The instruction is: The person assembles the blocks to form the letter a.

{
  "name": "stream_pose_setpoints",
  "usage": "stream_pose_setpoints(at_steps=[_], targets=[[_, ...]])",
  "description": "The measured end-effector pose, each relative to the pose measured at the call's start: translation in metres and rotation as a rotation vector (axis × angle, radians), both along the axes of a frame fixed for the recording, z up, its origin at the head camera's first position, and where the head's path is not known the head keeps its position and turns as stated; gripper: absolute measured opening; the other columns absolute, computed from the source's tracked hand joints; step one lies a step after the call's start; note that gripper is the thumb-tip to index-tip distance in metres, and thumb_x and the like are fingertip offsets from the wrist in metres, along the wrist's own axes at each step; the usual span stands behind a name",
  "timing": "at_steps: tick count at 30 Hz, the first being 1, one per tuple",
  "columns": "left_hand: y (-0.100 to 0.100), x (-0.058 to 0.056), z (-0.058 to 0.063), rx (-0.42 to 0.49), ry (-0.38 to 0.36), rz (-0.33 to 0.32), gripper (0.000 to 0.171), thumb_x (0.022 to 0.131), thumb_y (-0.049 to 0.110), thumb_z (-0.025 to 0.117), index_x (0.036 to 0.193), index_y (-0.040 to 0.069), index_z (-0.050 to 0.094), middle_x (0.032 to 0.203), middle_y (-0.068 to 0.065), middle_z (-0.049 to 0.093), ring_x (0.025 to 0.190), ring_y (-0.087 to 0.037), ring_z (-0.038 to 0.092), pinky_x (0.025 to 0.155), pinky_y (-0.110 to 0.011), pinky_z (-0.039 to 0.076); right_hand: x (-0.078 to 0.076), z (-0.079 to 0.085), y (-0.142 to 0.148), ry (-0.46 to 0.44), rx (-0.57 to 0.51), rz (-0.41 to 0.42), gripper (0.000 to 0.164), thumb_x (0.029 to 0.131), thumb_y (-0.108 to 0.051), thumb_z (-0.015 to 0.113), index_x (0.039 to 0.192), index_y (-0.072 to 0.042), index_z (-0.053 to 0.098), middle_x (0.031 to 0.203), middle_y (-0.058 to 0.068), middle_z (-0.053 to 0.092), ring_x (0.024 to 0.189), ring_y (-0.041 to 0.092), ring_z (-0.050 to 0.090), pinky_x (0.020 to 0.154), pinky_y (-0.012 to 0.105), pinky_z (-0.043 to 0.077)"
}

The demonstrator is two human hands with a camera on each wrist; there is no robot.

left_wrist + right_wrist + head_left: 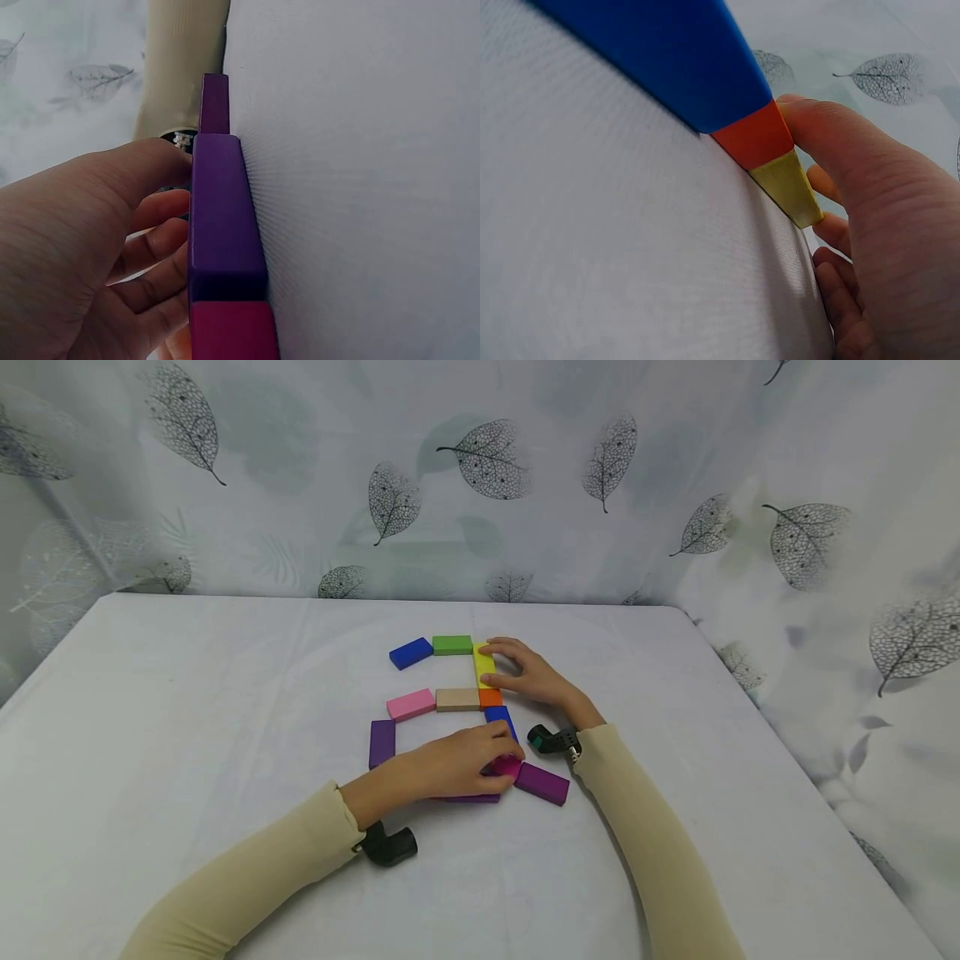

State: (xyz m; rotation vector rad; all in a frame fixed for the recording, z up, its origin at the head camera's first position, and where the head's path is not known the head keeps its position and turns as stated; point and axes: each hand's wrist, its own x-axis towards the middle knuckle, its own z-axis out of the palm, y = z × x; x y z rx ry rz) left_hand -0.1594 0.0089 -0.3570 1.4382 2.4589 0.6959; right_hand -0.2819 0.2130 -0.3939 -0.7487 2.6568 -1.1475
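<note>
My left hand (457, 760) pinches a magenta block (507, 767) between thumb and fingers at the lower right of an outline of coloured blocks. In the left wrist view its thumb lies beside a purple block (221, 202), with the other fingers curled behind. My right hand (536, 675) holds a yellow block (483, 665) with thumb and fingertips near its two ends. That block meets an orange block (491, 697), and a blue block (498, 720) lies below, partly hidden by the left hand. In the right wrist view the thumb reaches by the orange block (756, 135).
Also in the outline lie a green block (452, 645), another blue block (411, 653), a pink block (411, 705), a beige block (457, 699), an upright purple block (382, 743) and a dark purple block (542, 783). A white cloth covers the table (225, 718).
</note>
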Motion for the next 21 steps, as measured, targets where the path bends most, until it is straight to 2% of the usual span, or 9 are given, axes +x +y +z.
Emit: stream_pose_setpoints(at_steps=[7,11,21], targets=[[-0.006,-0.004,0.002,0.037,0.096,-0.03,0.029,0.094,0.023,0.064,0.12,0.009,0.066,0.11,-0.004,0.057,0.085,-0.009,0.057,0.078,-0.016,0.048,-0.001,-0.001,-0.001,0.009,-0.004,0.011,0.053,0.092,-0.028,0.069,0.14,-0.017,0.052,0.153,0.006,0.035,0.145,0.025,0.024,0.117,0.053,0.017],[-0.016,-0.007,0.006,0.068,0.131,-0.003,0.026,0.093,0.021,0.065,0.117,0.009,0.067,0.111,-0.004,0.059,0.086,-0.01,0.06,0.078,-0.015,0.049,-0.002,0.0,-0.005,0.015,-0.004,0.021,0.052,0.092,-0.028,0.068,0.14,-0.017,0.052,0.153,0.006,0.035,0.145,0.025,0.025,0.117,0.052,0.017],[-0.045,-0.012,0.011,0.065,0.077,0.123,0.022,0.092,0.02,0.065,0.113,0.013,0.069,0.112,-0.001,0.059,0.086,-0.01,0.06,0.072,-0.016,0.048,0.001,0.001,-0.004,-0.01,0.05,-0.02,0.055,0.092,-0.031,0.067,0.142,-0.018,0.05,0.156,0.008,0.032,0.146,0.029,0.021,0.115,0.059,0.017]])
